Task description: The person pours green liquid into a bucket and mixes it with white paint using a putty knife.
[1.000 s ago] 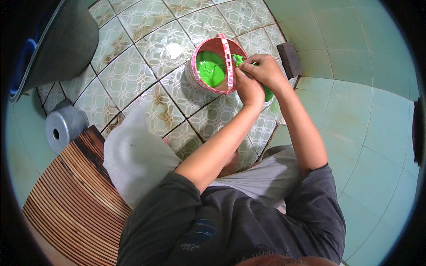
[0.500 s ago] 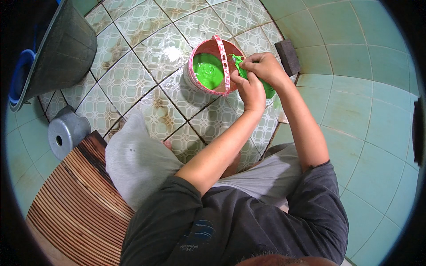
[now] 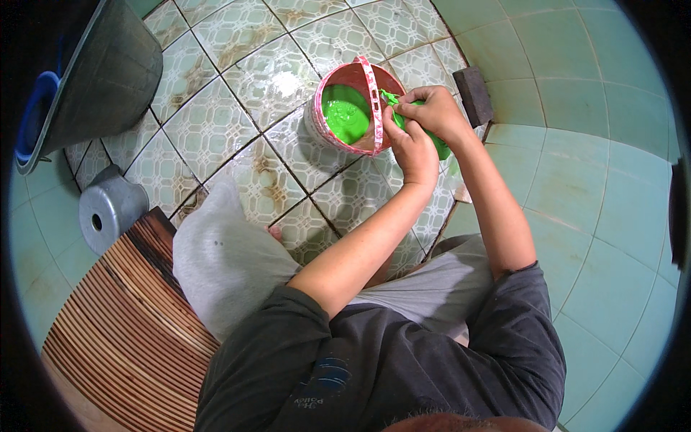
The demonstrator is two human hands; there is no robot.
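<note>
The left hand (image 3: 415, 153) and right hand (image 3: 437, 114) pinch a soft green item (image 3: 441, 148) just beside a pink-rimmed bucket (image 3: 314, 124) of bright green liquid (image 3: 345, 113), on a patterned tile floor (image 3: 234, 119) near a dark block (image 3: 472, 97)

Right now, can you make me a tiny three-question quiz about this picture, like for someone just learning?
1. What colour is the liquid in the pink bucket?
2. True or false: the left hand and the right hand both touch the green bundle.
3. Where in the picture is the dark tub? A: upper left. B: lower right.

Key: 1. green; 2. true; 3. A.
</note>
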